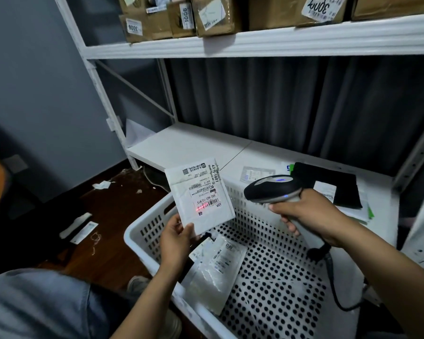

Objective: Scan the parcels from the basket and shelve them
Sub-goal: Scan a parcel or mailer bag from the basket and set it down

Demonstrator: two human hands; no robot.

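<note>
My left hand (pixel 175 238) holds a white padded parcel (pixel 201 194) by its lower corner, above the white perforated basket (pixel 142 231). A red scan line glows on the parcel's label. My right hand (pixel 306 214) grips a black and grey barcode scanner (pixel 271 188), its head aimed left at the parcel. The scanner's black cable hangs down over the basket's right side. Inside the basket lie a clear plastic parcel (pixel 218 267) with a label and at least one more flat parcel under it.
The low white shelf (pixel 189 145) carries a black flat parcel (pixel 328 182), a small clear packet (pixel 256 173) and white mailers at the right. The upper shelf (pixel 255 41) holds several numbered cardboard boxes. Paper scraps litter the dark floor at left. My knee fills the lower left.
</note>
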